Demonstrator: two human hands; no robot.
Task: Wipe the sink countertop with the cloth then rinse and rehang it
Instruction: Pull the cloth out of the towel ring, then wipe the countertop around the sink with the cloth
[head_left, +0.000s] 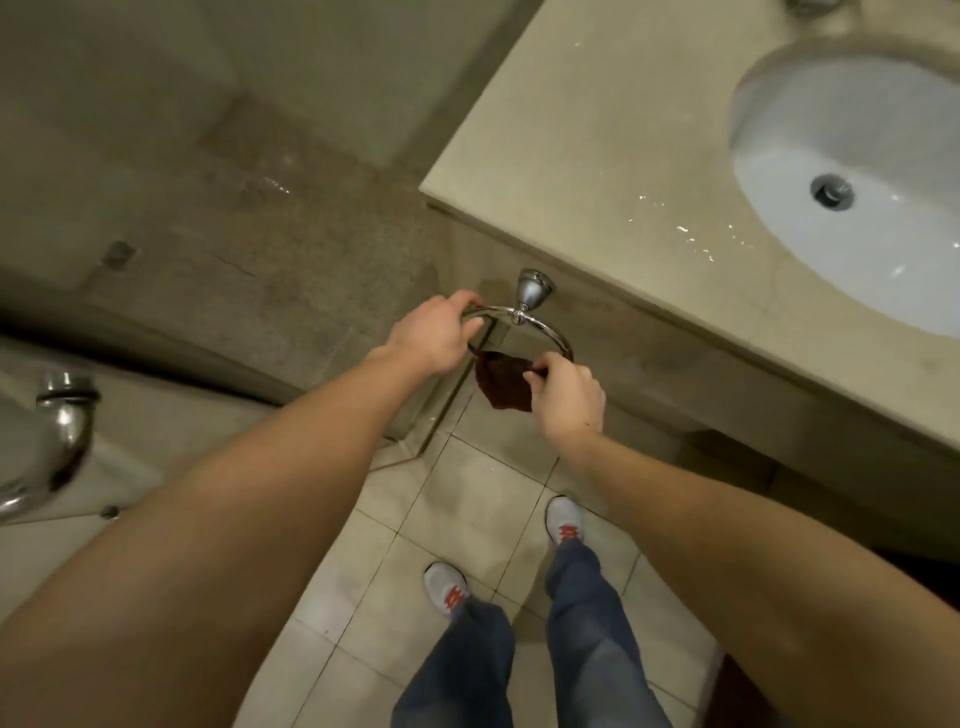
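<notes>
1. Dark maroon, crumpled cloth hanging bunched from the chrome towel ring on the vanity's side panel, below the countertop's front-left corner.
2. Right hand pinching the cloth's upper edge.
3. Left hand wrapped around the ring's left arc.
4. Beige stone countertop speckled with droplets near the front edge.
5. White oval sink basin holding only its metal drain.

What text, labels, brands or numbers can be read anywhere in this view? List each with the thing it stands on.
None: no readable word, label, brand or number shows.
The shoes bear red marks, but they form no letters that can be read.
The towel ring, cloth, countertop and sink carry no visible print.
</notes>
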